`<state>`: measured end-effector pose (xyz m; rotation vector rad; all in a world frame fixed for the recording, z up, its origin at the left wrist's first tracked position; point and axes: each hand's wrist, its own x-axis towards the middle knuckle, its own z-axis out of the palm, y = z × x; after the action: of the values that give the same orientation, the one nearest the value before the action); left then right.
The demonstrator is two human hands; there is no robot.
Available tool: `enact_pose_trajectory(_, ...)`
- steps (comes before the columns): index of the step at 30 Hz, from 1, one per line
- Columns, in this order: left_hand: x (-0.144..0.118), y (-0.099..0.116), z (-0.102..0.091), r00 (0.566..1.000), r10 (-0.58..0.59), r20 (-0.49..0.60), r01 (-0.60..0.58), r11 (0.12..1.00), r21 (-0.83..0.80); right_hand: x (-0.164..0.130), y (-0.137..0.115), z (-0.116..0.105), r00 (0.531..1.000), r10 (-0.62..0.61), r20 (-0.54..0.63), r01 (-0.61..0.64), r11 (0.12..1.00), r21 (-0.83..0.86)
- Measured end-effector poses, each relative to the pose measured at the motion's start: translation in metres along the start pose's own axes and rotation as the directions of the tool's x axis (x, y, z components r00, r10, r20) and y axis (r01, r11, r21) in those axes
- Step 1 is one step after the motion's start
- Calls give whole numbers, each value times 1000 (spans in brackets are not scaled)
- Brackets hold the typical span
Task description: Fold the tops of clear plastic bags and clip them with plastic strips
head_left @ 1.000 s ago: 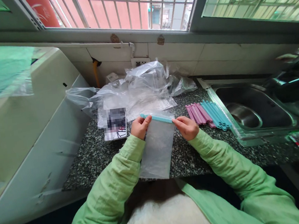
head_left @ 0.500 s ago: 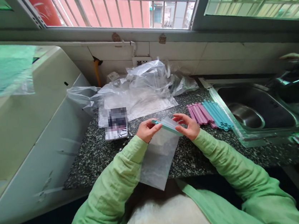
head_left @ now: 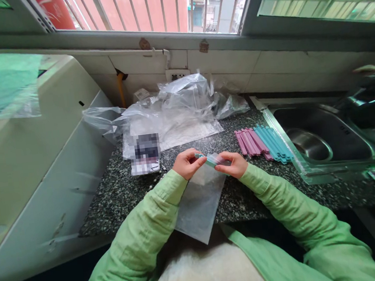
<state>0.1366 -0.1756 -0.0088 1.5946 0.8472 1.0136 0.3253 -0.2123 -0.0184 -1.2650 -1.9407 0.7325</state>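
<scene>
Both hands have drawn closer together since the earlier frame, and the teal sealing strip (head_left: 210, 159) now tilts between them. Left hand (head_left: 186, 164) pinches the strip's left end; right hand (head_left: 232, 164) pinches its right end, at the mouth of the clear bag (head_left: 199, 200), which hangs over the bench (head_left: 119, 193) edge. Judging by this, the strip is being worked along the bag's mouth; the next move calls for steady fingertip pressure. Nothing shows inside the bag. Spare pink and teal strips (head_left: 262, 141) lie beside the sink (head_left: 326, 138), whose basin holds nothing visible.
</scene>
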Motion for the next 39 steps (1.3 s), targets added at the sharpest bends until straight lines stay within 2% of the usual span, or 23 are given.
enact_pose_trajectory(6,0,3,-2,994,110,-13,-108,986,130,1,1,2,998,-47,-36,46,998,-32)
enact_pose_trajectory(14,1,4,-3,990,138,-4,-136,979,153,0,4,2,996,-62,-58,60,997,-45)
enact_pose_trajectory(26,1,-7,-3,955,297,29,-293,917,269,0,1,1,999,-2,-41,1,1000,-28)
enact_pose_trajectory(29,2,-9,-2,961,276,9,-268,924,272,0,-2,1,998,37,-59,-39,999,-30)
enact_pose_trajectory(33,3,-13,-1,985,173,-23,-165,966,197,1,-6,-1,993,93,-66,-93,996,-2)
enact_pose_trajectory(39,3,-14,3,997,13,78,-18,997,72,1,-9,-7,990,117,-83,-113,992,53)
